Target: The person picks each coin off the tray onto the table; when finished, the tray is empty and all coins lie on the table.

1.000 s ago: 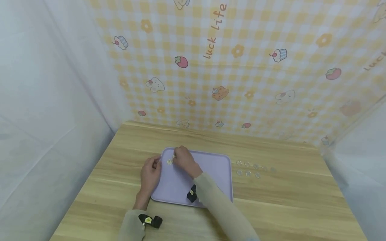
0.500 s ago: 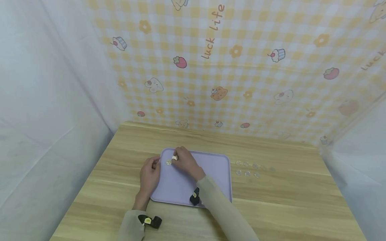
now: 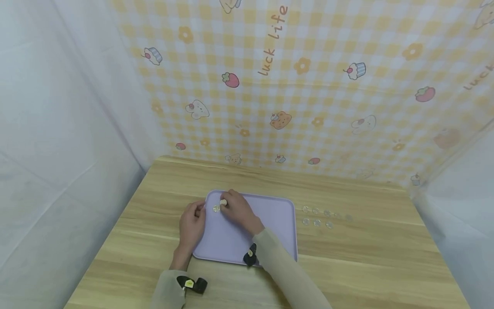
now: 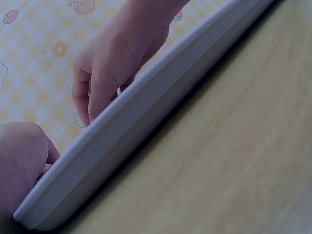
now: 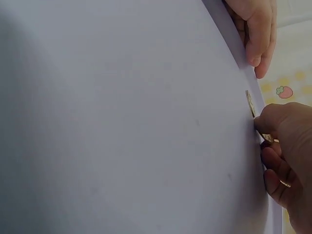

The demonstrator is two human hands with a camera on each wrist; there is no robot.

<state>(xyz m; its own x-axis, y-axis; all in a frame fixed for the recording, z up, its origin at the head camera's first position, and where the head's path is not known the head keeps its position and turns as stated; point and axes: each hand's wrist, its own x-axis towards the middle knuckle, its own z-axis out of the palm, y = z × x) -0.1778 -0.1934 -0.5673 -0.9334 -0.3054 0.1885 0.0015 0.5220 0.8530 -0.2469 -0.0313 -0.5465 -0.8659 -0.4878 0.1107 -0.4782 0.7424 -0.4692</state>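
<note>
A lilac tray (image 3: 266, 223) lies on the table, and at its left rim my left hand (image 3: 192, 225) holds the edge between thumb and fingers. Over the tray's far left part, my right hand (image 3: 240, 210) pinches a shiny coin (image 3: 223, 202) between thumb and fingertips. Right beside those fingertips, another coin (image 3: 216, 208) lies flat on the tray near the left rim. In the right wrist view a further coin edge (image 5: 285, 184) shows among the curled lower fingers. The left wrist view has the tray's outer wall (image 4: 131, 117) hiding the right fingertips.
To the right of the tray, several pale round coins (image 3: 317, 222) lie in two rows on the wooden table (image 3: 366, 253). A yellow checked cloth (image 3: 247, 103) hangs behind the table's back edge. White curtains (image 3: 69, 150) stand at both sides.
The right hand has shifted very slightly right, and the pinched coin has turned to show more of its face. The left hand stays at the tray's rim.
</note>
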